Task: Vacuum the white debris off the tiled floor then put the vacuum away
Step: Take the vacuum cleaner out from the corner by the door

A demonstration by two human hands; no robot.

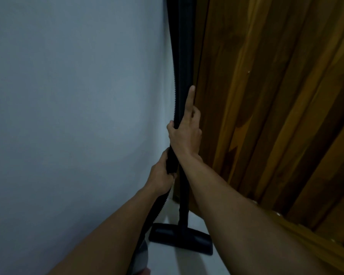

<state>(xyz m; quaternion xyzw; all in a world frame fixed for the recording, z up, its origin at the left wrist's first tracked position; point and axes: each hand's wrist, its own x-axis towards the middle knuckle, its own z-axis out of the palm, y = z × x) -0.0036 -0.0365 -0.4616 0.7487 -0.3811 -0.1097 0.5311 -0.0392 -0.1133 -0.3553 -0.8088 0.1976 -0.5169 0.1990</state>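
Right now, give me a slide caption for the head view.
Left hand and right hand hold the vacuum upright between wall and wooden door.

A dim corner inside a home. A plain pale painted wall (68, 96) meets a varnished wooden plank door (266, 96) above a white floor (189, 263), and a black household vacuum's floor head (181, 238) stands in the corner

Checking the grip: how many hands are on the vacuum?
2. The right hand grips the wand and hose higher up; the left hand grips the hose just below it.
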